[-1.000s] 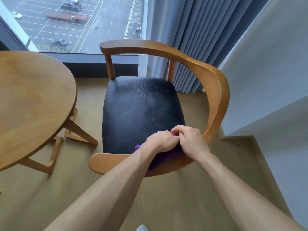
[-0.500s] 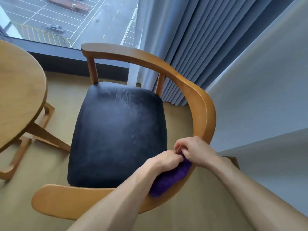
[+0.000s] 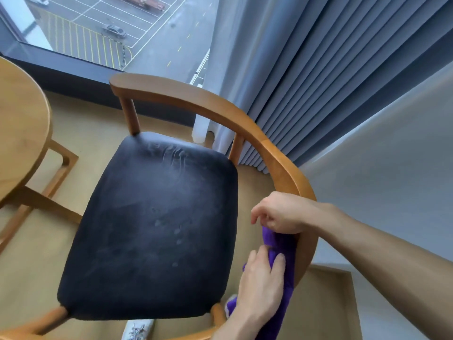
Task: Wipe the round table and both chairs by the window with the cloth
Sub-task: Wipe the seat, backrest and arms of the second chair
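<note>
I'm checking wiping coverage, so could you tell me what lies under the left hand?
Under the left hand the purple cloth is pressed against the wooden chair's curved rail; the rail surface beneath the cloth is covered.

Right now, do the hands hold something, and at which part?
Both hold the purple cloth, which is draped over the chair rail. The right hand pinches its top end; the left hand presses its middle.

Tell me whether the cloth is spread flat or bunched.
Bunched: the purple cloth drapes crumpled over the chair's armrest, gripped by both hands.
</note>
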{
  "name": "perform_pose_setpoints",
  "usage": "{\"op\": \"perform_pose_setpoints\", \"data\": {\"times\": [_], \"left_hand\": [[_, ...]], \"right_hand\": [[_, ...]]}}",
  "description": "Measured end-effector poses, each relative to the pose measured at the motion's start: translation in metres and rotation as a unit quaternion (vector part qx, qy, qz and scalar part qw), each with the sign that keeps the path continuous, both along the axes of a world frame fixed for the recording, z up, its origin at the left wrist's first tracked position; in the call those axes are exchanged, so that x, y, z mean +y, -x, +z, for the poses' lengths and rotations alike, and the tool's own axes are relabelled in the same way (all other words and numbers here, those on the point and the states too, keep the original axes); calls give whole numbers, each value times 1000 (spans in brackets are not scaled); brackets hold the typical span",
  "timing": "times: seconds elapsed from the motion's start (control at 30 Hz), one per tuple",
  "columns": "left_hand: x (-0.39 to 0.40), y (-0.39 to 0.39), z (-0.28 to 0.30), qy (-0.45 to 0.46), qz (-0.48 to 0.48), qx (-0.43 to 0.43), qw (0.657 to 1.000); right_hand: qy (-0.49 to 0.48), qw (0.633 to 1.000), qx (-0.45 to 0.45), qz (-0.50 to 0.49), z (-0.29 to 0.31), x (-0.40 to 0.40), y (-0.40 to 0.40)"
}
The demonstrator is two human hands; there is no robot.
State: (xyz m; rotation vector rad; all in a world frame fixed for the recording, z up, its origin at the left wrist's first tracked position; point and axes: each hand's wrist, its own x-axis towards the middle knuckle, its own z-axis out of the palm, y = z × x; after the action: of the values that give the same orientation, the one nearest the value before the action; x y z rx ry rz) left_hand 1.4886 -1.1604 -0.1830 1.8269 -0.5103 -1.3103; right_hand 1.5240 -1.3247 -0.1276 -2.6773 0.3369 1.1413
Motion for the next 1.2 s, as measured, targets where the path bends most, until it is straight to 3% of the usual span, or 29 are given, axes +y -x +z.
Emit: {"op": "perform_pose_setpoints", "data": {"times": [0.1, 0.17, 0.3, 0.37, 0.43, 0.5, 0.63, 0.67, 0.7, 0.77, 0.8, 0.83, 0.9, 0.97, 1.2], "left_hand": [[-28, 3, 4, 17, 75, -12, 997], [-53, 1, 9, 46, 148, -5, 988], [-108, -19, 22, 143, 287, 67, 945], [-120, -27, 22, 161, 387, 193, 888], [-117, -30, 15, 165, 473, 356, 789], [-108, -30, 10, 186, 509, 453, 708], [-88, -28, 12, 202, 525, 510, 651], [-81, -24, 13, 197, 522, 497, 664], [-70, -18, 11, 167, 505, 441, 723], [-42, 1, 0, 28, 354, 164, 920], [-28, 14, -6, -47, 250, 11, 967], [-17, 27, -7, -107, 173, -82, 976], [-7, 45, -6, -186, 104, -162, 964], [-16, 46, -4, -218, 93, -150, 960], [-73, 23, -19, -147, 223, -54, 962]], "right_hand": [[16, 990, -109, 83, 11, -41, -6], [11, 984, -136, 111, 14, -66, -5], [-68, 983, -151, 76, 15, -88, -2], [-73, 982, -147, 90, 18, -87, -12], [-12, 977, -109, 183, 21, -79, -22], [54, 961, -61, 263, 23, -62, -26], [78, 953, 9, 293, 22, -27, -17], [90, 949, 19, 301, 22, -23, -13], [108, 941, 32, 318, 23, -21, -10], [151, 920, 80, 352, 24, -17, -6], [167, 913, 101, 358, 25, -16, -6], [175, 910, 114, 359, 26, -15, -7], [179, 908, 125, 357, 27, -12, -9], [181, 907, 141, 354, 28, -8, -11], [193, 903, 142, 358, 21, -16, -17]]}}
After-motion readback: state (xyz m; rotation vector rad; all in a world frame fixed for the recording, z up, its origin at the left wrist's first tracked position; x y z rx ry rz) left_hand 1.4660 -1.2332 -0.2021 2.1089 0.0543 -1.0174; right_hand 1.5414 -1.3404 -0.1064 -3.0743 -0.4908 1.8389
